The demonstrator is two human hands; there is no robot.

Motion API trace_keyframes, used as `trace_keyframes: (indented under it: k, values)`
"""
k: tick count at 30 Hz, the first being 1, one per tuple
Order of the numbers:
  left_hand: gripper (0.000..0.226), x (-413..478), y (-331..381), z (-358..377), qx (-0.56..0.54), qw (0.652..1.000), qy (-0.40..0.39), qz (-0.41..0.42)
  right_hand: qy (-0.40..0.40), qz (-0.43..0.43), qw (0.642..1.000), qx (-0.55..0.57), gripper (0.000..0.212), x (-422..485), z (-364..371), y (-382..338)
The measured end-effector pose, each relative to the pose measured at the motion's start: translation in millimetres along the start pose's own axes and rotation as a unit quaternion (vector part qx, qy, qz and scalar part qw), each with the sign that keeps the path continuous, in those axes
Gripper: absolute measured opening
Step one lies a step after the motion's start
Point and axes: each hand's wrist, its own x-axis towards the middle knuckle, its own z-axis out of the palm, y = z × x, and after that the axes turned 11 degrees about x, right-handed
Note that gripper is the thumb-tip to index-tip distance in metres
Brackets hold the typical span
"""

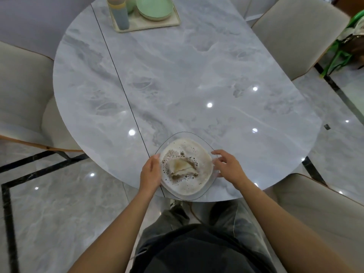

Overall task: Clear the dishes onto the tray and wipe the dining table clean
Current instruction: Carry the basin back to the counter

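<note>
A clear glass bowl [203,143] stands at the near edge of the grey marble table [187,75]. It holds foamy brownish water and a soaked cloth [182,167]. My left hand [150,172] grips the bowl's left side. My right hand [228,167] holds the right rim with curled fingers. At the far end, a beige tray [145,26] carries stacked green plates [154,6], a green bowl [131,4] and a tall stack of cups [119,13].
Padded beige chairs stand at the left [21,91], far right [295,32] and near right [315,203]. A green-framed object [350,42] with a bag sits at the right edge. A dark seam line [118,75] runs across the tabletop.
</note>
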Motion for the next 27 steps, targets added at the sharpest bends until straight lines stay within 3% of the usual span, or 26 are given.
trace_keyframes:
  k: [8, 19, 27]
  values:
    - [0.038, 5, -4, 4, 0.019, 0.999, 0.041, -0.001, 0.009, 0.033, 0.996, 0.078, 0.038, 4, 0, 10]
    - [0.046, -13, 6, 11, -0.021, 0.999, 0.030, -0.001, 0.008, 0.023, 0.989, 0.144, 0.034, -25, -24, 8]
    - [0.042, -73, 29, 13, -0.081, 0.996, 0.022, -0.018, -0.068, 0.022, 0.948, 0.311, 0.029, -81, -57, 17]
